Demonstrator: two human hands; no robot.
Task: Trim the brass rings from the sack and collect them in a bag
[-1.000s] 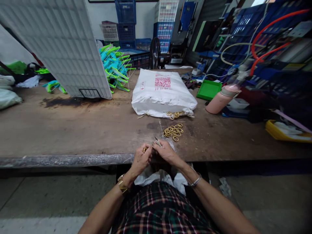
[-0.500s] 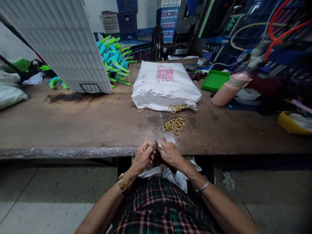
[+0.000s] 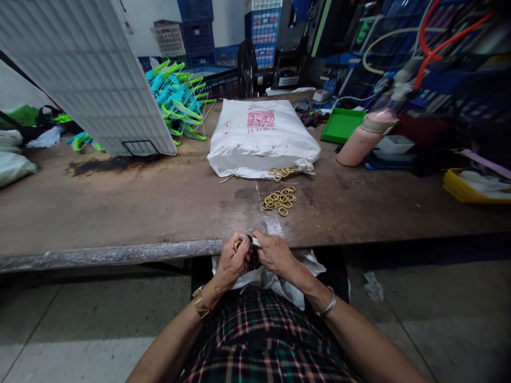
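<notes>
My left hand [image 3: 230,261] is closed, fingers pinched around a gold-coloured ring [image 3: 238,245] at the table's front edge. My right hand [image 3: 276,254] is also closed, on a small pale tool with a dark tip [image 3: 254,241]; its exact kind is too small to make out. The tool's tip meets the left fingertips. Below the hands, dark brownish items show in part between the fingers. A crumpled white plastic bag [image 3: 293,292] lies across my lap. Ahead on the table is a pile of gold-coloured rings [image 3: 278,200].
Behind the pile lies a white sack [image 3: 239,154] with more rings [image 3: 282,173] at its front edge. A tilted white ribbed panel [image 3: 96,80] stands left, beside blue-green plastic pieces [image 3: 175,101]. To the right are a green tray [image 3: 342,126], a pink bottle [image 3: 361,142] and a yellow basket [image 3: 459,189].
The camera view has turned slightly right, so the table things sit further left. Both hands stay together; the pale tool in my right hand has tilted against the left fingertips.
</notes>
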